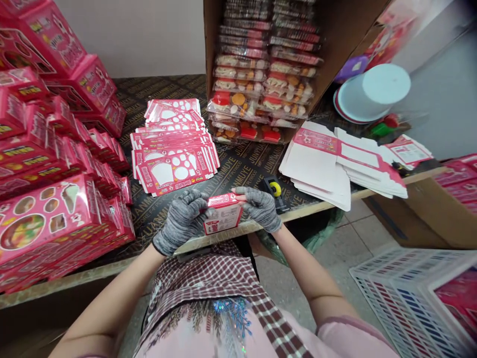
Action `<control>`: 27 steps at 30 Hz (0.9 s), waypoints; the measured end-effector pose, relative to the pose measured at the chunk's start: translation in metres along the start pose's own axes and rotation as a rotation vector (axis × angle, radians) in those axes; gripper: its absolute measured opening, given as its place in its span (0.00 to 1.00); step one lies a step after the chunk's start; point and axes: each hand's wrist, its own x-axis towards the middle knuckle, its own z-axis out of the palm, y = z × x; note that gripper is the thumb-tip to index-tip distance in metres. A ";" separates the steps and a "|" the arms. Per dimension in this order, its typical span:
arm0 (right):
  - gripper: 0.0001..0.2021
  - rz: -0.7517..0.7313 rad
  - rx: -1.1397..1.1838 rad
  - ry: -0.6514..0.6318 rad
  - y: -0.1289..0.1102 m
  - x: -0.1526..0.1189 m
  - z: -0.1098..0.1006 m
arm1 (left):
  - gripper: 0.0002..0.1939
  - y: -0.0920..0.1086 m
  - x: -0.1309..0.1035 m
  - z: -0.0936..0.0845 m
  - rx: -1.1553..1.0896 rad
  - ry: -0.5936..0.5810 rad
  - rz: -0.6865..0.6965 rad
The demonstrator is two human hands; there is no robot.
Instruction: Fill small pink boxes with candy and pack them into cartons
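Note:
Both hands wear grey knit gloves and hold one small pink carton (223, 219) above the front edge of the table. Its printed back panel faces me, with a narrow pink side on top. My left hand (182, 219) is closed around the carton's left end. At the right end, my right hand (259, 206) grips with bare-looking fingertips on the upper corner. Just beyond lies a fanned stack of flat pink card sleeves with white cutouts (175, 166). A black tape dispenser with a yellow roll (275, 189) is near my right hand.
Finished-looking pink boxes (48, 214) are piled high at left. An open brown carton (211, 49) holds rows of bagged toy food (238, 102). Flat white and pink blanks (320, 159) overhang the table at right, beside a pale blue tub (372, 94). A white basket (395, 288) stands lower right.

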 end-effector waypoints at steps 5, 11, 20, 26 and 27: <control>0.16 0.058 -0.283 0.256 0.009 -0.028 -0.039 | 0.18 0.005 0.016 0.026 0.060 -0.059 0.109; 0.08 0.585 -0.675 0.511 0.060 -0.092 -0.117 | 0.24 0.008 0.018 0.031 0.172 -0.061 0.195; 0.03 0.712 -0.521 0.527 0.090 -0.100 -0.111 | 0.15 0.022 0.028 0.045 0.254 -0.004 0.288; 0.13 0.767 -0.338 0.673 0.083 -0.120 -0.109 | 0.20 0.012 0.019 0.049 0.178 -0.057 0.196; 0.14 0.782 -0.315 0.685 0.082 -0.125 -0.106 | 0.20 0.012 0.019 0.049 0.186 -0.059 0.212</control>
